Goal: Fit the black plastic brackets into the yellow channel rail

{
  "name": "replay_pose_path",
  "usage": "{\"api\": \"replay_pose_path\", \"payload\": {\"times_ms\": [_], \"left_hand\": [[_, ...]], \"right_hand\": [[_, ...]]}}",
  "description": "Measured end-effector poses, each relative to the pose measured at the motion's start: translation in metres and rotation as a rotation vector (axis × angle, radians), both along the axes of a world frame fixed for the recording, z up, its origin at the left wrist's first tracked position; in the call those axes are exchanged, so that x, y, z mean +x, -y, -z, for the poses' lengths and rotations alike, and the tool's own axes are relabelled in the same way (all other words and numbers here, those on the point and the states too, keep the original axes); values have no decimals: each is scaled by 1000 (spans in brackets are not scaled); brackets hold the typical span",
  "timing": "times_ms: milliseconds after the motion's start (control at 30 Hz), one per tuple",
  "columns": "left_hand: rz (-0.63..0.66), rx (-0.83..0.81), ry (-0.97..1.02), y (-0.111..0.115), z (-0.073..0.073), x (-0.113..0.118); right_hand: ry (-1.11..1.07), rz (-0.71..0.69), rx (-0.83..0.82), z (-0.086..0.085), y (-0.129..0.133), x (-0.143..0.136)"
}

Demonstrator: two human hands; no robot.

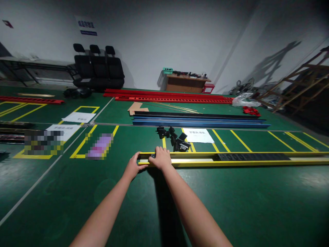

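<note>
A long yellow channel rail [192, 164] lies across the green floor. My left hand [133, 166] grips its left end, thumb on the near edge and fingers at the far side. Just to the right, my right hand [161, 158] is closed over a small black module [153, 156] inside the channel, mostly hidden by the fingers. Further right in the same channel sits a row of black socket modules [253, 157]. Beyond the rail, near my right hand, loose black parts [181, 144] lie in a pile.
Blue and black rails [200, 122] lie beyond the parts, with red rails [169, 97] behind them. A white paper sign [197, 135] is on the floor. Black seats [99, 70] and a wooden table [186, 83] stand by the wall.
</note>
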State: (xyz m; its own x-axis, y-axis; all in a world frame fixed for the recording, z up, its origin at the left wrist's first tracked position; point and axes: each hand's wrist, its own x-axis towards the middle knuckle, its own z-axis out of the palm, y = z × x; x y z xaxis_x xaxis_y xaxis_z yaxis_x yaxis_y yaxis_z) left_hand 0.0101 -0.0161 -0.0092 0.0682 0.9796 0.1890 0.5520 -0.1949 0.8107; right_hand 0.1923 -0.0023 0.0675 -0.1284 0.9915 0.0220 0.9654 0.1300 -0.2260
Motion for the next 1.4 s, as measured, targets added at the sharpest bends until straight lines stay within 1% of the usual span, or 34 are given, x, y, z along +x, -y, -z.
{"api": "replay_pose_path", "payload": {"times_ms": [167,267,333,400,500,633,700,767,900,933,967,1067,1133,1267,1400], "left_hand": [[-15,4,-5,1,-3,1],[-20,1,-10,2,-4,1],[-22,-5,-17,2,-3,1],[-17,-11,-30,2,-1,0],[-7,-14,-45,1,1,-1],[-3,-8,-43,0,1,-1],[-3,-7,-43,0,0,-1],[-6,-8,-46,1,-2,0],[-4,-17,-39,2,-6,0],[-4,-18,-35,2,-6,0],[-7,-16,-30,2,-6,0],[-14,-11,-18,2,-4,0],[-13,-8,-14,1,-2,-1],[-13,-5,-33,0,1,-2],[-6,-7,-39,0,0,-1]], "right_hand": [[3,-34,-18,-2,-3,2],[-3,-124,-86,-5,-5,11],[-14,-144,-114,-6,-4,17],[-11,-88,-92,-6,-2,19],[17,9,-40,-2,0,15],[39,20,-45,0,-1,7],[44,16,-57,-1,-3,8],[42,-12,-78,-4,-5,13],[-3,-171,-178,-9,-7,29],[-9,-186,-177,-9,-6,32],[-9,-178,-153,-9,-5,33],[18,-93,-53,-6,1,30],[40,-58,-29,-4,4,23],[66,-33,-5,-2,4,14],[68,-54,-24,-6,2,18]]}}
